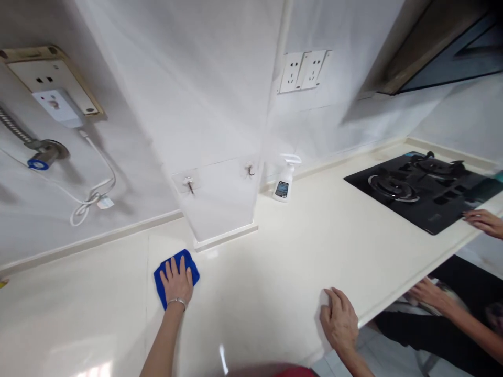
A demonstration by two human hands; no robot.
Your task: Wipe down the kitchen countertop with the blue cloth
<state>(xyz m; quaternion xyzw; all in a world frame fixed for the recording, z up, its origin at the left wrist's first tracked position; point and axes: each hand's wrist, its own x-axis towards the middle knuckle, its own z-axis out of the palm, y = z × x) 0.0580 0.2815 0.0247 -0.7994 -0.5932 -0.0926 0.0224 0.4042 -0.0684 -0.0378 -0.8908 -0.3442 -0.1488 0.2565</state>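
Observation:
My left hand (176,283) lies flat with spread fingers on a blue microfibre cloth (185,263), pressing it to the cream stone countertop (251,309). A silver bracelet circles that wrist. My right hand (340,320) rests on the countertop's front edge, fingers curved, and holds nothing I can make out. A co-worker's hand (485,222) lies at the far edge beside the black gas hob (416,193). Another hand of that person (430,296) sits below the counter edge, by a dark sleeve or garment.
A white spray bottle (283,184) stands against the pillar's side. Double wall sockets (302,70) sit above it, and a range hood (432,47) hangs at top right. On the left wall are a socket plate (51,86), a braided hose (15,125) and a white cable (92,201).

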